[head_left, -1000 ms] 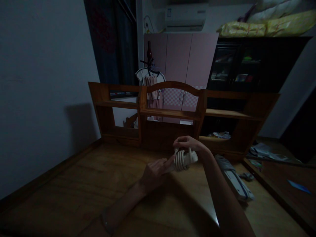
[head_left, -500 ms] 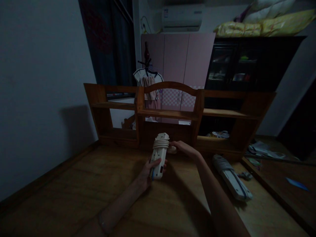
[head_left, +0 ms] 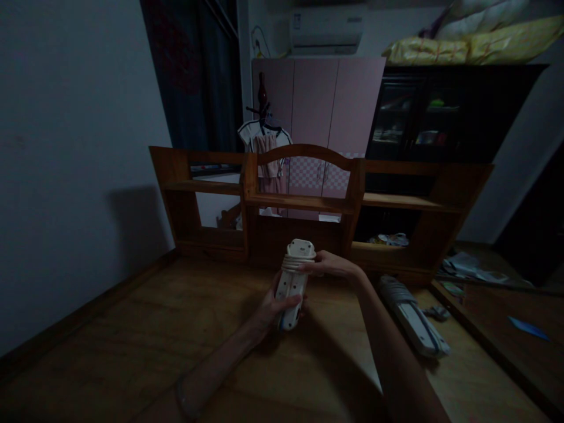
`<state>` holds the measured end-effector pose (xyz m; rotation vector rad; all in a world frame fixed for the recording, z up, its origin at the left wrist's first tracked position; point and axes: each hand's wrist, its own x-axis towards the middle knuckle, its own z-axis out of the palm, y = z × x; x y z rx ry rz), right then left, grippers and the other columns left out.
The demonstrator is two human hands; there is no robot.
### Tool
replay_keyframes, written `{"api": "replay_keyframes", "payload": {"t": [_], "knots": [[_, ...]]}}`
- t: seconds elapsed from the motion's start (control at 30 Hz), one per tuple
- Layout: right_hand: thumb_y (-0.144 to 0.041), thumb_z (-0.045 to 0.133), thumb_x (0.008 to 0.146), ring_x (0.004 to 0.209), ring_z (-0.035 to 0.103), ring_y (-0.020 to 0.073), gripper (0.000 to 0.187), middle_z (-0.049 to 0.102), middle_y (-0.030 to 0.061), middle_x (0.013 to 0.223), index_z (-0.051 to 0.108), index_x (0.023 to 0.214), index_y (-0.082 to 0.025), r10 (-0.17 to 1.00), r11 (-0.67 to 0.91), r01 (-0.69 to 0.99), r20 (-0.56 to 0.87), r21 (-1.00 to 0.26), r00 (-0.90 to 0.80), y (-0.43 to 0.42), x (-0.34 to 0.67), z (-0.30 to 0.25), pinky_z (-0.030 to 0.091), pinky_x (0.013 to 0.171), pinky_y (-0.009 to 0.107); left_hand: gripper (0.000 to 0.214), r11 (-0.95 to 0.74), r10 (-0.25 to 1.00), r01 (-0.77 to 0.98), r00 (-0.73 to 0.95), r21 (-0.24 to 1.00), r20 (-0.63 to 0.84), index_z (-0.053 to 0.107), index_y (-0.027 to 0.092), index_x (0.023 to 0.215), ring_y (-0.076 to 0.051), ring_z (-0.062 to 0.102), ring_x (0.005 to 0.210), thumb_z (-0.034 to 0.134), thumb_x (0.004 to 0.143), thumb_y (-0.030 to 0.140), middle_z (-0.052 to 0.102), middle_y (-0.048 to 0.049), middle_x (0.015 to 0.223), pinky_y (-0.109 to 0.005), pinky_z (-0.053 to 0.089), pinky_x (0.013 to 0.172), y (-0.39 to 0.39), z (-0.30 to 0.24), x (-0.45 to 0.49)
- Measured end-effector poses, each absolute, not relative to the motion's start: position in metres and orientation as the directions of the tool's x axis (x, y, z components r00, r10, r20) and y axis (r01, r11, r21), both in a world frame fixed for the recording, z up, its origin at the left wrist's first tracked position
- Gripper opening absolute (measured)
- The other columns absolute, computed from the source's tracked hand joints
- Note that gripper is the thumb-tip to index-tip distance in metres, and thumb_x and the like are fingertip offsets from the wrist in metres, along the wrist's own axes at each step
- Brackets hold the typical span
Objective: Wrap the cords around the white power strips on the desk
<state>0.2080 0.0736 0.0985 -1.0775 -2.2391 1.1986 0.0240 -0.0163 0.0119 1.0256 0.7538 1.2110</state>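
A white power strip is held up above the wooden surface, tilted, with its screw-dotted underside towards me. Several turns of white cord are wound around its upper part. My left hand is closed around the strip's lower end, thumb across the underside. My right hand is at the upper right edge, closed on the cord with a finger or thumb lying over the turns; its other fingers are partly hidden behind the strip. A second white power strip, also wrapped in its cord, lies on the surface to the right.
A wooden shelf unit stands across the far edge of the wooden surface. Near the second strip lies a small greyish bundle. A raised wooden edge runs along the right, with a blue flat piece beyond. A wall rises at left.
The power strip has shifted slightly right and turned a little in my left hand. My right hand has come from beside the strip onto the wound cord; the pale cord end beneath it is now hidden.
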Motion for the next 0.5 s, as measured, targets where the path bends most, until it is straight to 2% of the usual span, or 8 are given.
{"api": "replay_keyframes", "payload": {"t": [0.17, 0.3, 0.37, 0.5], "knots": [[-0.058, 0.062, 0.071, 0.075, 0.055, 0.0162, 0.05, 0.063, 0.0011, 0.082, 0.07, 0.092, -0.013, 0.771, 0.441, 0.457, 0.066, -0.772, -0.633, 0.065, 0.199, 0.106, 0.042, 0.066, 0.023, 0.075, -0.151, 0.962, -0.327, 0.169, 0.933, 0.215, 0.037, 0.025, 0.123, -0.023, 0.064, 0.089, 0.079, 0.062, 0.034, 0.061, -0.0083, 0.107, -0.033, 0.052, 0.073, -0.007, 0.01, 0.017], [-0.056, 0.063, 0.07, 0.082, 0.056, 0.0197, 0.049, 0.064, -0.0004, 0.086, 0.07, 0.094, -0.014, 0.725, 0.528, 0.471, 0.086, -0.706, -0.683, 0.06, 0.192, 0.11, 0.043, 0.071, 0.025, 0.071, -0.312, 0.944, -0.267, 0.023, 0.912, 0.33, 0.048, 0.021, 0.111, -0.025, 0.059, 0.097, 0.077, 0.056, 0.054, 0.061, -0.0084, 0.107, -0.034, 0.048, 0.081, 0.01, -0.002, 0.008], [-0.055, 0.064, 0.07, 0.084, 0.057, 0.0208, 0.048, 0.065, -0.0008, 0.086, 0.07, 0.095, -0.015, 0.715, 0.551, 0.483, 0.086, -0.681, -0.694, 0.058, 0.188, 0.109, 0.043, 0.072, 0.025, 0.067, -0.325, 0.945, -0.224, -0.04, 0.919, 0.324, 0.052, 0.019, 0.109, -0.025, 0.058, 0.1, 0.075, 0.059, 0.057, 0.061, -0.0092, 0.108, -0.034, 0.047, 0.083, 0.013, -0.003, 0.005], [-0.056, 0.063, 0.07, 0.08, 0.057, 0.0201, 0.048, 0.065, -0.0004, 0.083, 0.07, 0.093, -0.014, 0.715, 0.538, 0.524, 0.028, -0.66, -0.698, 0.056, 0.181, 0.108, 0.043, 0.069, 0.025, 0.058, -0.248, 0.968, -0.215, -0.023, 0.944, 0.249, 0.052, 0.019, 0.117, -0.023, 0.062, 0.091, 0.07, 0.071, 0.048, 0.064, -0.0093, 0.106, -0.031, 0.049, 0.078, 0.007, 0.005, 0.002]]}}
